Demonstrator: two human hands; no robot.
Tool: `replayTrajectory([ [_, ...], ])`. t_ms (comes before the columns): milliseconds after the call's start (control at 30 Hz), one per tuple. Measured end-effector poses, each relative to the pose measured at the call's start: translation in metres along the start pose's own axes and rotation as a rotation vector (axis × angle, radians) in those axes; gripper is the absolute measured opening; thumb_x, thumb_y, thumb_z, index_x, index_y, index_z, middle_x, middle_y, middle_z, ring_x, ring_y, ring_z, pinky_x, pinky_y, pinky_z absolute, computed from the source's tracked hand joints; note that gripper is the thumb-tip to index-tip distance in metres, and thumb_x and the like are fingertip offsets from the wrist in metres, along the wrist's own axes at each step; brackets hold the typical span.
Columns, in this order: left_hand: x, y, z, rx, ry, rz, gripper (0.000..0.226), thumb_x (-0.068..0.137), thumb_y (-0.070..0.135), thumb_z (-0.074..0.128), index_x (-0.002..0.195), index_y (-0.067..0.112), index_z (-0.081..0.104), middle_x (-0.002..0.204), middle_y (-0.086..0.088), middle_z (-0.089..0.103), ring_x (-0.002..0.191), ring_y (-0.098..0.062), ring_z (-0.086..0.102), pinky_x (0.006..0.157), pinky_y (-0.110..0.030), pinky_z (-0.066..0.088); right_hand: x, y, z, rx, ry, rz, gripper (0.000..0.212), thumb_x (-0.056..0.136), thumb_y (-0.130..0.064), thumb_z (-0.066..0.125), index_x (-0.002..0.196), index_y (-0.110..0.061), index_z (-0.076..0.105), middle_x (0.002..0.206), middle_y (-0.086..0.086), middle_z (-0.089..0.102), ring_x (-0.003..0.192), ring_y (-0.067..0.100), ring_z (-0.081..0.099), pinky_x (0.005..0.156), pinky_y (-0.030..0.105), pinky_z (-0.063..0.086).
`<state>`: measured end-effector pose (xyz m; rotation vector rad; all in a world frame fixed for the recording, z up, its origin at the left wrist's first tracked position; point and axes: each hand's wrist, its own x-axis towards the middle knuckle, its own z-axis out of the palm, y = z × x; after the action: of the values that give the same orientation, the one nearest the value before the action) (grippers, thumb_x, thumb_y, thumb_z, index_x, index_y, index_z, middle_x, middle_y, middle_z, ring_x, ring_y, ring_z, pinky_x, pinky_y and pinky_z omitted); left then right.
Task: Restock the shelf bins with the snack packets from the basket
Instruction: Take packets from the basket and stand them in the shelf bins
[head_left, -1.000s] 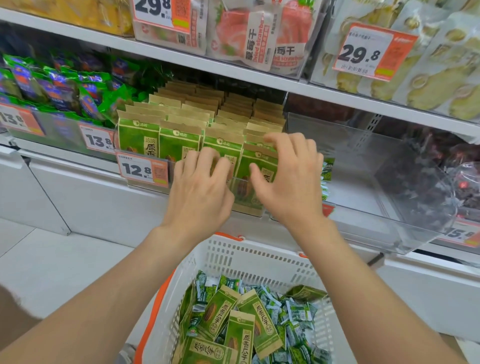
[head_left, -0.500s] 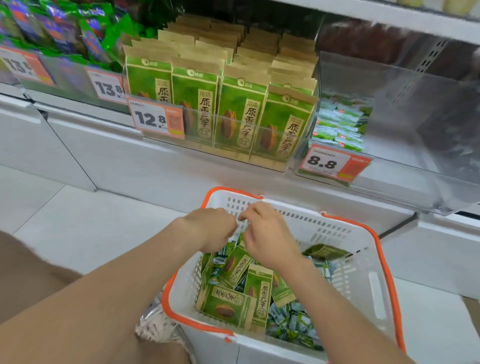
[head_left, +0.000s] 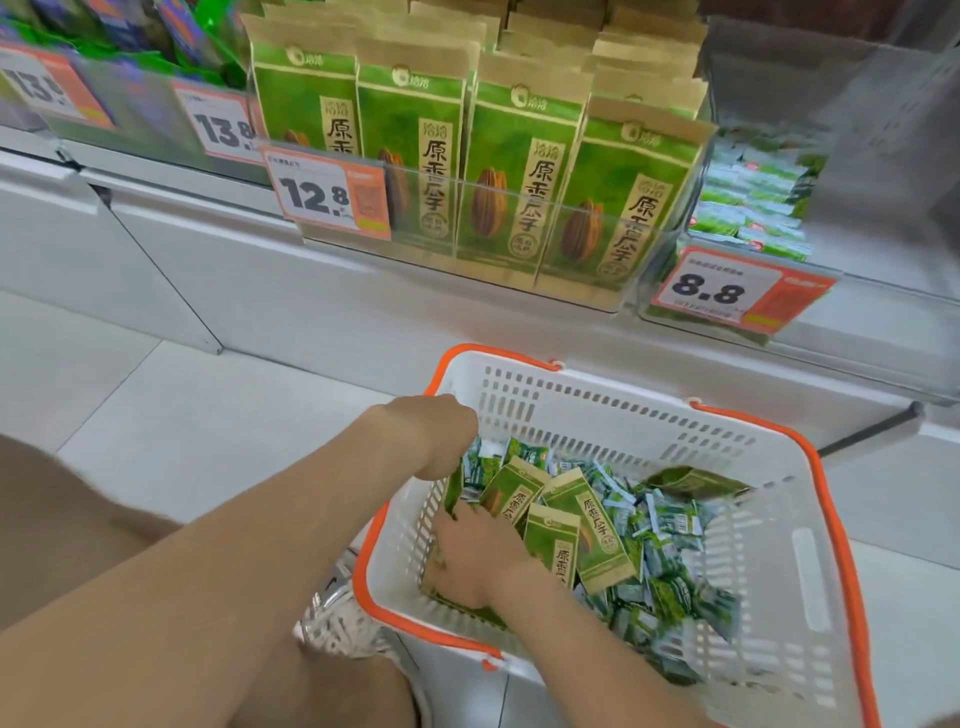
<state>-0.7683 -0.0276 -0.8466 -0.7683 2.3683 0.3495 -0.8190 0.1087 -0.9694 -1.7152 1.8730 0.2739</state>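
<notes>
A shopper's left hand (head_left: 441, 436) dips at the wrist into a white, orange-rimmed basket (head_left: 597, 415) on a shop floor. Its fingers are hidden below the knuckles among the stock, so its grip cannot be made out. The right hand (head_left: 475, 558) lies palm-down near the basket's left wall, its fingertips buried and blurred. Whether it clasps anything is equally unclear.

The shelf's upper rows are cut off at the frame's top. The basket holds several large green packets (head_left: 597, 530) lying loose on a heap of small green-and-white sachets (head_left: 670, 525). On the shelf above, a clear bin (head_left: 519, 228) tagged 12.8 (head_left: 324, 195) stands packed with matching packets upright in rows. The neighbouring bin (head_left: 883, 156), tagged 8.8 (head_left: 727, 293), holds a low stack of sachets at its left.

One large packet lies partly under the right hand, and others touch its thumb side. The left hand is buried at the heap's far left corner.
</notes>
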Motion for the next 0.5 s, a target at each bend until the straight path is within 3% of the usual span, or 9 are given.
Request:
replayTrajectory([
  [100, -0.002, 0.000, -0.004, -0.007, -0.002, 0.005, 0.042, 0.095, -0.002, 0.044, 0.128, 0.011, 0.066, 0.127, -0.013, 0.063, 0.093, -0.030, 0.061, 0.080, -0.039, 0.052, 0.007, 0.008, -0.004, 0.177, 0.115, 0.120, 0.009, 0.101, -0.016, 0.054, 0.095, -0.012, 0.060, 0.101, 0.012, 0.066, 0.091, 0.033, 0.066, 0.076, 0.041, 0.057],
  [167, -0.006, 0.001, -0.010, 0.013, 0.006, 0.014, 0.040, 0.096, -0.005, 0.044, 0.127, 0.010, 0.064, 0.130, -0.013, 0.061, 0.093, -0.028, 0.056, 0.080, -0.038, 0.050, 0.008, 0.020, -0.012, 0.350, 0.191, 0.197, 0.022, 0.095, -0.001, 0.054, 0.080, -0.014, 0.063, 0.079, 0.002, 0.064, 0.070, 0.018, 0.063, 0.068, 0.033, 0.058],
  [267, -0.011, 0.001, -0.017, -0.004, 0.032, 0.013, 0.042, 0.099, -0.003, 0.046, 0.132, 0.018, 0.060, 0.136, -0.010, 0.056, 0.103, -0.029, 0.060, 0.081, -0.035, 0.050, -0.007, 0.032, -0.043, 0.686, 0.249, 0.248, 0.027, 0.091, -0.002, 0.056, 0.100, -0.018, 0.075, 0.072, -0.007, 0.065, 0.050, 0.002, 0.057, 0.052, 0.016, 0.045],
  [300, -0.012, 0.000, -0.019, -0.012, 0.036, 0.015, 0.045, 0.099, -0.001, 0.049, 0.138, 0.020, 0.058, 0.138, -0.008, 0.055, 0.110, -0.029, 0.061, 0.086, -0.036, 0.052, -0.015, 0.033, -0.054, 0.787, 0.283, 0.266, 0.024, 0.090, -0.004, 0.058, 0.100, -0.016, 0.076, 0.069, -0.004, 0.070, 0.048, 0.004, 0.063, 0.052, 0.017, 0.047],
  [400, -0.015, -0.004, -0.027, -0.033, 0.012, 0.048, 0.068, 0.089, 0.008, 0.075, 0.149, 0.029, 0.050, 0.144, -0.001, 0.051, 0.121, -0.026, 0.060, 0.097, -0.040, 0.056, -0.035, 0.033, -0.085, 1.118, 0.398, 0.338, 0.021, 0.090, -0.008, 0.063, 0.076, -0.002, 0.077, 0.062, 0.014, 0.073, 0.056, 0.024, 0.073, 0.057, 0.030, 0.055],
  [467, -0.019, -0.004, -0.034, -0.045, -0.044, 0.083, 0.094, 0.074, 0.022, 0.094, 0.153, 0.033, 0.044, 0.147, 0.005, 0.048, 0.128, -0.024, 0.056, 0.101, -0.042, 0.054, -0.053, 0.034, -0.110, 1.336, 0.435, 0.405, 0.018, 0.088, -0.007, 0.067, 0.079, 0.005, 0.076, 0.068, 0.019, 0.075, 0.058, 0.025, 0.071, 0.052, 0.027, 0.051],
  [500, -0.022, -0.002, -0.038, -0.067, -0.052, 0.108, 0.096, 0.070, 0.027, 0.096, 0.151, 0.033, 0.044, 0.145, 0.006, 0.049, 0.128, -0.022, 0.055, 0.100, -0.040, 0.053, -0.063, 0.036, -0.122, 1.447, 0.430, 0.424, 0.015, 0.089, -0.006, 0.068, 0.085, 0.005, 0.076, 0.073, 0.020, 0.076, 0.060, 0.023, 0.073, 0.049, 0.025, 0.050],
])
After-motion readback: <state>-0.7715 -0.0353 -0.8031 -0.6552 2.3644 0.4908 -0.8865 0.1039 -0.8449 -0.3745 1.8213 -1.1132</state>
